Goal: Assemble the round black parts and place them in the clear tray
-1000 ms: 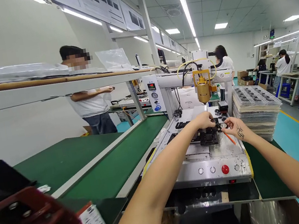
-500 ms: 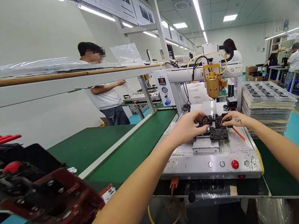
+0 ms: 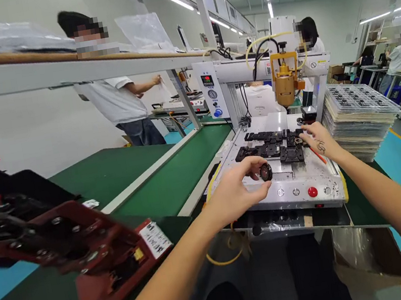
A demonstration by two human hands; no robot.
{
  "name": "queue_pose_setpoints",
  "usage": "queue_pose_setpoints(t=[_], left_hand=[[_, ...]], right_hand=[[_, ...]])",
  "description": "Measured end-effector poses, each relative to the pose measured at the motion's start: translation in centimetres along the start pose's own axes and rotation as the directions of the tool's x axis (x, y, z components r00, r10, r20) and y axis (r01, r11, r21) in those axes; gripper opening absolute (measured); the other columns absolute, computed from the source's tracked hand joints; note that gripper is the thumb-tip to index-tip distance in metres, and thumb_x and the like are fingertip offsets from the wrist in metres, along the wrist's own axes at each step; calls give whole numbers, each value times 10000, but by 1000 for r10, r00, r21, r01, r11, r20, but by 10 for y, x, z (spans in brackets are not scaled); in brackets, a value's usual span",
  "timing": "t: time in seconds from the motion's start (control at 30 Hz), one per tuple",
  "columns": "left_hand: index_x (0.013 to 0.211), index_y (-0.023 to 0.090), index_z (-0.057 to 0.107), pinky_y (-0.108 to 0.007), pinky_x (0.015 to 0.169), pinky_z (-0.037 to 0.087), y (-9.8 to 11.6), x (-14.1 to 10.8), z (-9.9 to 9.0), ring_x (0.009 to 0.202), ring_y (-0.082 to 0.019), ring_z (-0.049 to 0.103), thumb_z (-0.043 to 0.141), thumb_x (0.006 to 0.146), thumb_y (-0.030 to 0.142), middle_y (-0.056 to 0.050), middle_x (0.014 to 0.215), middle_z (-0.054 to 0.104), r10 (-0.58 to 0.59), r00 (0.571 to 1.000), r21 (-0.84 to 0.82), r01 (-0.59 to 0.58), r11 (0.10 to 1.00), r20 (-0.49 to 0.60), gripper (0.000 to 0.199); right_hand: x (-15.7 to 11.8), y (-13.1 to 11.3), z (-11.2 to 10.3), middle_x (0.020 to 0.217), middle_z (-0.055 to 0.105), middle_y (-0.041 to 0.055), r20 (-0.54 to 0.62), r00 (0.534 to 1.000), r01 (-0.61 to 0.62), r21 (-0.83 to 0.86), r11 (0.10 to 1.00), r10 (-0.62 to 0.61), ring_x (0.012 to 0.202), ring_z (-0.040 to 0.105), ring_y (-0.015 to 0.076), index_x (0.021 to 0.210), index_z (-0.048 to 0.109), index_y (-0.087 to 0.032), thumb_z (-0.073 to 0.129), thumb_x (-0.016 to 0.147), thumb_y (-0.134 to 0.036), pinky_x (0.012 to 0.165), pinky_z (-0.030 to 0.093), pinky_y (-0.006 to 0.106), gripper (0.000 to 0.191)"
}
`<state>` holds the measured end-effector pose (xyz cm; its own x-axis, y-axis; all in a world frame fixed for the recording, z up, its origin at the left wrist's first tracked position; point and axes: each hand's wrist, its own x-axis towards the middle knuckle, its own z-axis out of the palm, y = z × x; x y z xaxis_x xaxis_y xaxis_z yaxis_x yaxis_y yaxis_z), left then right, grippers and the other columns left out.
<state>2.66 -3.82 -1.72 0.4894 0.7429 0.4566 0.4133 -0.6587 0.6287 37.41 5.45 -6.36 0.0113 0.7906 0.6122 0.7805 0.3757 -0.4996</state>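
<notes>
My left hand [image 3: 235, 187] is raised in front of the machine, with a small round black part [image 3: 266, 172] like a lens ring held at its fingertips. Its dark reddish centre faces me. Behind it, black jig plates [image 3: 262, 151] lie on the machine's white bed [image 3: 254, 195]. At the right end of these plates my right hand [image 3: 319, 140] has thumb and fingers bent in close to a small ring-shaped piece [image 3: 298, 141]. What sits between those fingertips is too small to make out. An orange-red stick [image 3: 318, 156] lies below that hand.
A gold-coloured machine head [image 3: 285, 85] hangs above the bed, beside a control box [image 3: 209, 90]. Stacked trays of parts [image 3: 359, 110] stand at right. A dark red clamp press [image 3: 100, 238] is at left, near a green conveyor belt [image 3: 175, 180]. Co-workers stand farther back.
My left hand has come away from the jig plates toward me with the round part in its fingers. My right hand stays at the plates' right end. The camera has tilted down.
</notes>
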Motion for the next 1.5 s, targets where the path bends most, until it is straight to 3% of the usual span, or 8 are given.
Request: queue_pose_setpoints(t=[0.2, 0.33, 0.47, 0.57, 0.73, 1.03, 1.3, 1.5], left_hand=[[1173, 246, 653, -358, 848, 585, -32, -69, 25, 904, -217, 685, 689, 849, 311, -30, 1006, 725, -158, 987, -23, 158, 987, -37, 333], [1170, 226, 660, -348, 840, 581, -59, -88, 57, 869, -206, 681, 693, 855, 310, -28, 1004, 732, -209, 976, -88, 213, 973, 53, 327], [1137, 231, 679, -374, 925, 578, -77, -94, 93, 966, -235, 704, 744, 825, 295, -46, 1066, 758, -160, 957, -152, 200, 968, 241, 325], [1142, 244, 688, -416, 1030, 549, -85, -103, 107, 1111, -274, 700, 779, 806, 261, -64, 1159, 759, -100, 939, -155, 159, 975, 329, 349], [1244, 241, 675, -392, 1036, 551, -102, -128, 88, 1147, -255, 701, 755, 847, 264, -72, 1262, 749, -215, 949, -191, 261, 946, 233, 406], [1088, 202, 657, -350, 853, 580, -130, -149, 74, 862, -167, 637, 749, 824, 301, -135, 1478, 671, -400, 867, -209, 468, 859, 297, 296], [1104, 200, 683, -280, 698, 514, -155, -145, 77, 716, -147, 594, 778, 807, 340, -43, 994, 786, -383, 833, -219, 492, 843, 400, 342], [1075, 184, 688, -256, 658, 476, -158, -142, 73, 711, -119, 554, 778, 804, 350, -107, 1297, 764, -363, 829, -269, 498, 824, 425, 330]], right_hand=[[-142, -24, -33, 918, 621, 42, -220, 969, -121, -31, 992, 111, 817, 589, 227, 1058, 680, -213, 671, 1019, -436, 788, 505, 374, 227], [-195, -29, -25, 954, 617, 61, -208, 966, -180, -117, 977, 154, 901, 600, 273, 965, 630, -236, 744, 956, -543, 807, 500, 417, 328], [-209, -38, -5, 950, 634, 83, -301, 948, -159, -157, 975, 106, 934, 601, 299, 962, 625, -242, 742, 977, -482, 863, 505, 466, 267], [-227, -59, 17, 969, 686, 95, -163, 986, -51, -36, 998, 44, 940, 646, 293, 1009, 660, -254, 648, 1048, -312, 880, 533, 467, 71], [-253, -94, 73, 1032, 745, 110, 214, 971, 48, 242, 969, -102, 976, 706, 283, 1158, 707, -253, 527, 1081, -174, 885, 589, 453, 211], [-228, -108, 175, 1033, 691, 126, 295, 935, 145, 192, 970, -199, 996, 668, 307, 1201, 742, -208, 565, 1058, -141, 903, 593, 439, 238], [-241, -94, 194, 1056, 725, 153, 328, 896, 279, 106, 954, -298, 933, 617, 306, 1220, 768, -204, 459, 1113, -182, 821, 540, 452, 328], [-259, -89, 195, 994, 773, 134, 341, 870, 290, 232, 929, -357, 902, 650, 274, 1075, 805, -223, 465, 1132, -249, 796, 517, 432, 346]])
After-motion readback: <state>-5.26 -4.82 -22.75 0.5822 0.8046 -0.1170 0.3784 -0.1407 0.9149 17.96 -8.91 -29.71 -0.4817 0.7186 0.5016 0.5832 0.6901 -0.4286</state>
